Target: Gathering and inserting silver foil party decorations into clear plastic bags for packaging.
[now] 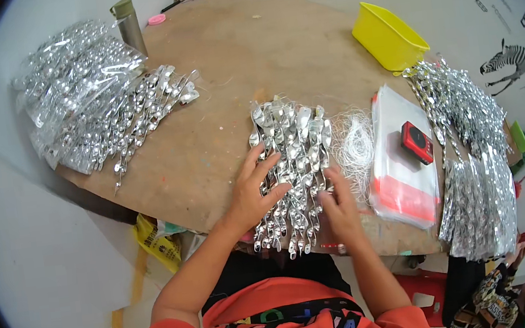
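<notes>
A bundle of shiny silver twisted strips (294, 153) lies in front of me, its lower ends hanging over the table's near edge. My left hand (254, 191) rests at the bundle's left side with fingers spread across the strips, gripping nothing. On the right side, my right hand (341, 210) has its thumb and fingers apart, close against the strips' edge. Just right of the bundle lies a loose tangle of white string (356, 149). Beyond it sits a stack of clear plastic bags (389, 155) with a red-orange band, topped by a small red device (416, 142).
More silver strips, some in clear bags (79, 81), cover the table's left side beside a flask (128, 28). At right are a yellow basket (388, 37) and further silver strips (469, 138) along the edge. Another person (501, 295) is at the lower right, near a red stool (423, 295).
</notes>
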### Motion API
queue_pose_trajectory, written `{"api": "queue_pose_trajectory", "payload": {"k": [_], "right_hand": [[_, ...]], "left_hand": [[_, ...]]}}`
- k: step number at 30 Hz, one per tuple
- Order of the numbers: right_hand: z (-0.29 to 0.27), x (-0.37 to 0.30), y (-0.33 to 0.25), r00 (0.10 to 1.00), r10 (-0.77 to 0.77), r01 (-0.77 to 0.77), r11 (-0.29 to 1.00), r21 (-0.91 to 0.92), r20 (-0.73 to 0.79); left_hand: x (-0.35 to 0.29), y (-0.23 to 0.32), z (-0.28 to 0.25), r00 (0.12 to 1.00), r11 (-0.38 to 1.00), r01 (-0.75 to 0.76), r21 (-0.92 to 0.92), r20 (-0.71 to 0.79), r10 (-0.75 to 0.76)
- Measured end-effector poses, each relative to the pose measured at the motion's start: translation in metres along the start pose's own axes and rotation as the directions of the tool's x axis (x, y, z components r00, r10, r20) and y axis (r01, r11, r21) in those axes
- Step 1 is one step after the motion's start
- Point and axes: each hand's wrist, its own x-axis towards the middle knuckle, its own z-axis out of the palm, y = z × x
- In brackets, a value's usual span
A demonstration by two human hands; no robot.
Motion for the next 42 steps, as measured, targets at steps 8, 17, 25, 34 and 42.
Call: {"api": "queue_pose_trajectory", "payload": {"k": [8,17,25,34,42], "right_hand": [[0.03,-0.006,-0.013,0.986,-0.169,0.169,0.985,-0.017,0.003],[0.033,-0.003,-0.003,0.982,-0.18,0.184,0.978,0.095,-0.049],[0.036,-0.013,0.002,0.951,-0.301,0.298,0.953,-0.059,-0.068],[0.037,-0.008,-0.001,0.952,-0.297,0.296,0.955,-0.024,-0.071],[0.041,-0.009,-0.004,0.946,-0.321,0.315,0.944,-0.102,-0.052]], "left_hand": [[-0.003,0.004,0.005,0.996,0.999,-0.023,0.022,0.086,0.021],[0.022,0.026,0.004,0.982,0.965,0.025,0.261,0.176,-0.073],[0.115,0.02,0.05,0.952,0.854,-0.256,0.454,0.274,0.139],[0.187,-0.036,0.13,0.845,0.657,-0.455,0.6,0.525,0.106],[0.184,-0.022,0.112,0.817,0.742,-0.398,0.539,0.576,0.021]]}}
